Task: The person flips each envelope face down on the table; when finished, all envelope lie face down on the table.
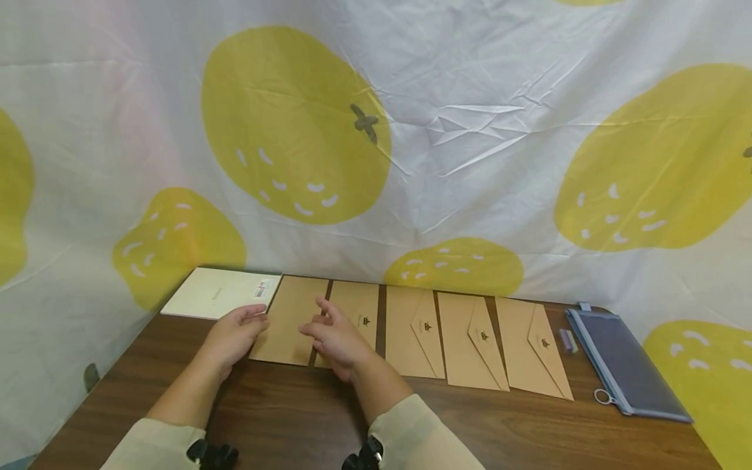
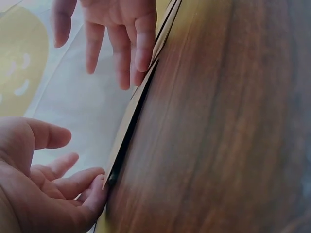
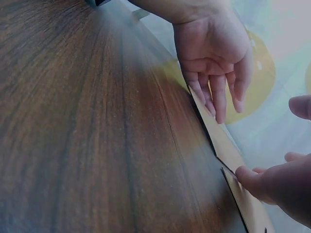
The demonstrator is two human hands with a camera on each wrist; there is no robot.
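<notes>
Both hands are at the leftmost tan envelope [image 1: 286, 320], which lies flat on the wooden table with no logo showing. My left hand [image 1: 236, 336] is at its left edge, fingers loosely bent; in the left wrist view the lower fingers touch or nearly touch the edge. Over the gap between this envelope and the second envelope [image 1: 360, 303], my right hand [image 1: 341, 343] spreads its relaxed fingers, covering part of both. A small dark crown print shows on the second envelope. Neither hand grips anything.
Farther right lie more tan envelopes [image 1: 405, 333] with pointed flaps and crown prints. Beyond them are small pastel sticks [image 1: 568, 341] and a blue-grey zip pouch [image 1: 628, 359]. A cream pad or booklet [image 1: 217, 287] with a barcode label sits at the left. A fruit-patterned curtain [image 1: 446, 163] hangs behind.
</notes>
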